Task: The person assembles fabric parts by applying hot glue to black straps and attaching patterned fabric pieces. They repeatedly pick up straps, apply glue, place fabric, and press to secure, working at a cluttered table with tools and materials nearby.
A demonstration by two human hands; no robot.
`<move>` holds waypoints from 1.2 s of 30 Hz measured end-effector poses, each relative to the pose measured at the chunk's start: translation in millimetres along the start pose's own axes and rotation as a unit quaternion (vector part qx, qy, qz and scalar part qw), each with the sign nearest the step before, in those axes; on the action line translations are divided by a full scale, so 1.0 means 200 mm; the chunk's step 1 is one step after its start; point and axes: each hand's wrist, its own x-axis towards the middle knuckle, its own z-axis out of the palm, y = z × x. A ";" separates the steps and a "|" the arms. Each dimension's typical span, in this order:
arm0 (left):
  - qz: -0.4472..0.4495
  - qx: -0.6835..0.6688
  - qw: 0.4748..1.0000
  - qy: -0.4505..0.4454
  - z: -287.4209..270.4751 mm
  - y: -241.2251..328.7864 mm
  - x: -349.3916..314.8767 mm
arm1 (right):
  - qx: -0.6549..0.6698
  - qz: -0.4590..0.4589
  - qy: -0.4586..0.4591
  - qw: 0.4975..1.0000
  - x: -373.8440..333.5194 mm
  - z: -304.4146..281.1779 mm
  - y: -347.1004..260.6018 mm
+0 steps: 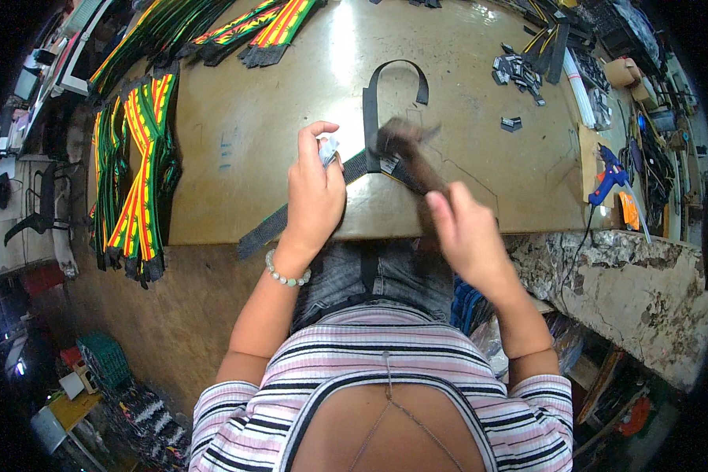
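Observation:
My right hand (470, 234) is closed round the wooden handle of a hammer (407, 153), whose head is smeared by motion. The head hangs over a black strap (371, 118) near the middle of the table; a narrow end of that strap curls into a hook shape. Under the hammer, the strap meets a dark woven band (269, 228) that slants down to the left past the table's front edge. My left hand (316, 185) is raised just left of the joint, with fingers curled around small grey-white pieces (329, 151), perhaps labels.
Red, yellow and green patterned straps (144, 169) hang over the table's left edge, and more (279, 35) lie at the back. A pile of small dark labels (519, 72) is at the far right, one label (511, 124) nearer. A blue glue gun (608, 177) rests at the right edge.

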 end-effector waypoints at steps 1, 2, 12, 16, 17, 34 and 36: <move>0.002 0.005 1.000 -0.003 0.00 0.00 0.00 | 0.018 0.014 0.028 0.999 -0.01 -0.01 0.02; 0.010 0.009 1.000 -0.007 0.00 0.00 0.01 | 0.031 0.005 0.047 0.998 -0.01 -0.01 0.02; 0.043 0.096 0.994 -0.011 0.04 0.05 -0.01 | -0.015 -0.050 0.113 0.992 0.04 0.00 0.17; 0.117 0.268 0.956 0.001 0.10 0.08 -0.04 | -0.144 -0.011 0.229 0.963 0.20 -0.05 0.34; 0.118 0.285 0.951 -0.002 0.11 0.08 -0.04 | -0.160 -0.029 0.244 0.956 0.23 -0.05 0.35; 0.194 0.051 0.979 0.019 -0.03 0.19 -0.14 | 0.094 -0.203 0.092 0.970 0.48 0.00 -0.02; 0.247 0.037 0.968 -0.004 0.00 0.18 -0.18 | 0.106 -0.255 0.186 0.943 0.64 -0.22 -0.05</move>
